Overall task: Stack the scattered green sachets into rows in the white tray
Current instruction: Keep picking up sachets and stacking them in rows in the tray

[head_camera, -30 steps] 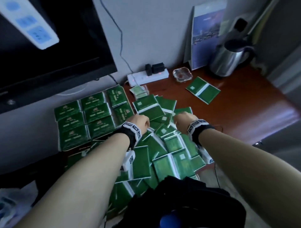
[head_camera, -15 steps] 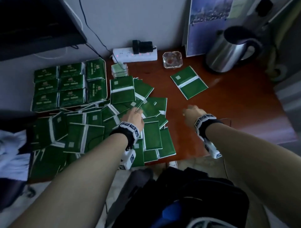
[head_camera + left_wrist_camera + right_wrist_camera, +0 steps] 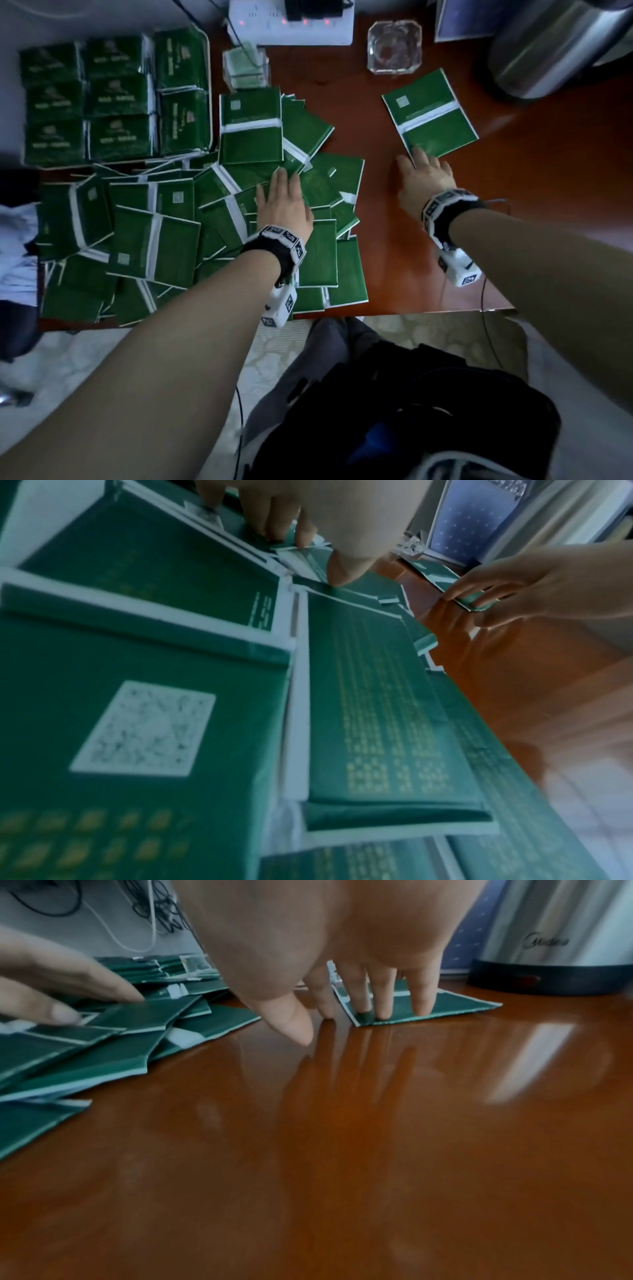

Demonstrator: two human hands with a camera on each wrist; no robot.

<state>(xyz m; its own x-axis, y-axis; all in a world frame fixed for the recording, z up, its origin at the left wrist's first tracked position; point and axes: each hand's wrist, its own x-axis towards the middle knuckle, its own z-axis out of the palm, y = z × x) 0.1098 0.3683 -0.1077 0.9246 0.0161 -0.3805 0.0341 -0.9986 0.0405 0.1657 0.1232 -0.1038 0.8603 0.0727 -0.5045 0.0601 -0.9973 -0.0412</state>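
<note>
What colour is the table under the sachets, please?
Glossy reddish-brown wood table, clearest in the right wrist view.

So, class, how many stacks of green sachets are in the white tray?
8 in the white tray: three in its left column, three in the middle column, two in the right column. Whatever lies beneath the top ones is hidden.

Dim room light, pale glare streaks on the glossy wooden table (image 3: 377, 1150), soft hand reflection there, motion blur in both wrist views, wide-angle bending at edges, bluish colour cast.
</note>
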